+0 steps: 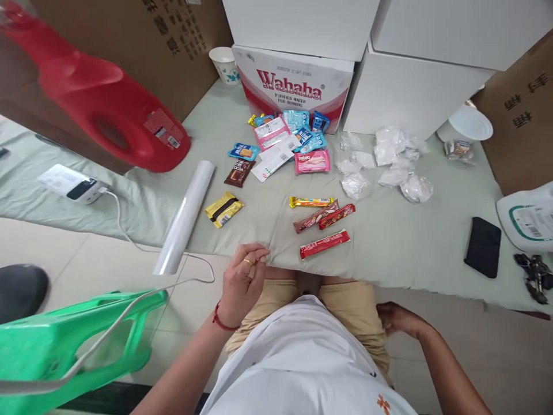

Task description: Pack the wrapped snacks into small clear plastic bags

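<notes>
My left hand (246,276) is at the table's front edge, thumb and fingertips pressed together with nothing visible between them. My right hand (400,320) hangs beside my right thigh, its fingers loosely curled against the tan shorts (352,300). Just beyond the left hand lies a yellow snack packet with a black band (224,209). To its right are a red wrapped bar (325,244), a smaller red bar (337,217), a brown bar (315,217) and a yellow bar (311,202). Farther back, a pink wafer packet (312,162) and a brown cocoa packet (239,172) lie near blue packets (296,120).
A Wahaba-style printed carton (298,86) backs the table. Crumpled clear plastic (391,147) lies right of the snacks, with a black phone (483,246) farther right. A clear film roll (185,219) overhangs the left edge near a red jug (108,109), a cable and a green stool (38,340).
</notes>
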`<move>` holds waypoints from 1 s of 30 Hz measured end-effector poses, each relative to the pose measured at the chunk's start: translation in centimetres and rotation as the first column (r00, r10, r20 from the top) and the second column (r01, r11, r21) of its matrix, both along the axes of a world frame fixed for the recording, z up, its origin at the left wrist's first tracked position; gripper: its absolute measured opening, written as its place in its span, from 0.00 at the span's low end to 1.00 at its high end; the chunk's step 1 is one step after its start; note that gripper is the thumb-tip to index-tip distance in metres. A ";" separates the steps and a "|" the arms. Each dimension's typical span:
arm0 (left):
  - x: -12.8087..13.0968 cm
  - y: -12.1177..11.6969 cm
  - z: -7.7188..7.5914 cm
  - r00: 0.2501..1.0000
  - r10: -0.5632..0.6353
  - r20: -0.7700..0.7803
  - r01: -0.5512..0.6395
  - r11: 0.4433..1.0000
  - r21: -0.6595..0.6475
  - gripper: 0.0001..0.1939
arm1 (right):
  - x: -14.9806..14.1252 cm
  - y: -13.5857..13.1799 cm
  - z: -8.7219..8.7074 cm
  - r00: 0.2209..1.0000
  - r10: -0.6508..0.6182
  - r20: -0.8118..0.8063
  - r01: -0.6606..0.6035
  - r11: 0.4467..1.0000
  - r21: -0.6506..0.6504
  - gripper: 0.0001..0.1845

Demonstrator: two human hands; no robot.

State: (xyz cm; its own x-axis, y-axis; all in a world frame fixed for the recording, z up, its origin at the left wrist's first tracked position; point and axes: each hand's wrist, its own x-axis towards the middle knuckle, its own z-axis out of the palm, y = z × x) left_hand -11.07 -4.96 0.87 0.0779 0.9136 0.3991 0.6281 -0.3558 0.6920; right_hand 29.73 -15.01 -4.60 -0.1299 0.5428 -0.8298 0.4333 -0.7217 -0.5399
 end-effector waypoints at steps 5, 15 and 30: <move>-0.1 3.0 -3.3 0.997 0.001 -0.081 0.001 1.000 0.029 0.12 | 0.9 2.0 7.6 0.931 0.365 -0.013 -0.360 0.921 0.147 0.12; 0.8 3.1 -4.7 0.992 0.072 -0.105 -0.070 0.997 0.020 0.12 | -4.9 30.3 8.4 0.781 -0.252 0.571 -0.476 0.351 0.806 0.14; 9.0 1.0 3.0 0.627 0.094 0.773 0.542 0.660 -0.520 0.25 | -12.1 11.9 9.3 0.947 -0.229 -0.226 0.315 0.516 0.796 0.12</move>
State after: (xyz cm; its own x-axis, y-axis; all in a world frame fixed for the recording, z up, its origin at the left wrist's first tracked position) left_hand -2.11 -3.92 3.88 0.3209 0.9079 -0.2697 -0.1864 0.3398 0.9218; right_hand 17.60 -3.15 4.65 0.1024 0.9947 -0.0037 0.2183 -0.0262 -0.9755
